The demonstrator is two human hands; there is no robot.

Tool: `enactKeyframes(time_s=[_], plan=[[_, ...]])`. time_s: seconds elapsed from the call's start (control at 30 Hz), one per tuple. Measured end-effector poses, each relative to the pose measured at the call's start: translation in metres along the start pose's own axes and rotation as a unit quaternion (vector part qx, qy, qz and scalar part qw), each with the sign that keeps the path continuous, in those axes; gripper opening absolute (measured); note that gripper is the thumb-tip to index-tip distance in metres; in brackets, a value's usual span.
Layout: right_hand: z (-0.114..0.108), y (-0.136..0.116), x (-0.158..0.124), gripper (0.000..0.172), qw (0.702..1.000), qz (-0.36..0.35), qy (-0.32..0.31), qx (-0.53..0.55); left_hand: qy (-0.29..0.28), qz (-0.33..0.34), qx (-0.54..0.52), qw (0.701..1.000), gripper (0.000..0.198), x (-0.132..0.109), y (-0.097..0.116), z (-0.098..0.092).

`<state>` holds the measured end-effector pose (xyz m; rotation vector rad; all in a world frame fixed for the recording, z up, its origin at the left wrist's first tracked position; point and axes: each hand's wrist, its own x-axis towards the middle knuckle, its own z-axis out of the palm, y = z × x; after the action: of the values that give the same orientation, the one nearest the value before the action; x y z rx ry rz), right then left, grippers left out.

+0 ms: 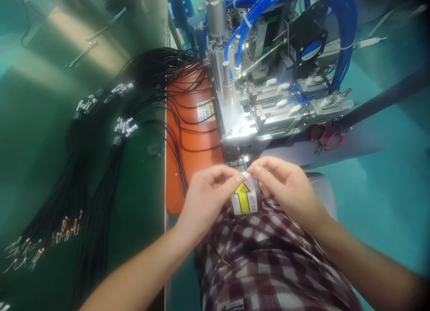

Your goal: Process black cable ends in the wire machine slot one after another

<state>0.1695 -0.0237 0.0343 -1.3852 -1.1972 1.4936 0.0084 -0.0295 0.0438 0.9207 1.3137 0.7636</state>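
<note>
My left hand [210,192] and my right hand [285,185] meet in front of a metal machine [242,109], fingertips pinched together on a small pale part [246,174] that is too small to name. Just under the fingers sits a sticker with a yellow arrow [244,199] pointing toward the machine. A thin black wire seems to run from the left hand toward the orange plate [188,136], though the fingers hide its end.
A big bundle of black wires [101,136] with metal terminals lies across the green bench at left. Blue air hoses [336,15] arch over the machine. Red-handled pliers [325,138] lie on the right. My checked shirt [268,262] fills the bottom.
</note>
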Motion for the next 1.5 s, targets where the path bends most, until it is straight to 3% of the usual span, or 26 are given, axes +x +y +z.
enactKeyframes(time_s=[0.47,0.7,0.93,1.03,1.13,1.37,1.5], plan=[[0.012,0.007,-0.002,0.019,0.995,0.042,0.015,0.094,0.000,-0.001,-0.084,0.996,0.024,0.001,-0.004,0.002],[0.018,0.006,-0.004,0.017,0.997,0.003,0.043,0.069,-0.011,-0.003,-0.131,0.991,0.017,0.001,-0.004,0.003],[0.015,0.011,-0.005,0.015,0.996,-0.080,0.050,-0.006,-0.016,-0.010,-0.155,0.988,0.015,0.003,-0.003,0.004],[0.013,0.009,-0.006,0.016,0.998,-0.060,0.022,0.000,-0.037,-0.013,-0.169,0.985,0.015,0.004,-0.005,0.003],[0.011,0.006,-0.006,0.016,0.999,-0.030,0.002,0.023,-0.039,-0.024,-0.150,0.988,0.014,0.004,-0.005,0.001],[0.007,0.007,-0.006,0.014,0.997,-0.075,0.006,-0.026,-0.011,-0.036,-0.076,0.996,0.017,0.004,-0.004,0.000],[0.006,0.012,-0.007,0.013,0.998,-0.058,0.004,-0.006,-0.020,-0.032,-0.068,0.997,0.017,0.005,-0.006,-0.001]])
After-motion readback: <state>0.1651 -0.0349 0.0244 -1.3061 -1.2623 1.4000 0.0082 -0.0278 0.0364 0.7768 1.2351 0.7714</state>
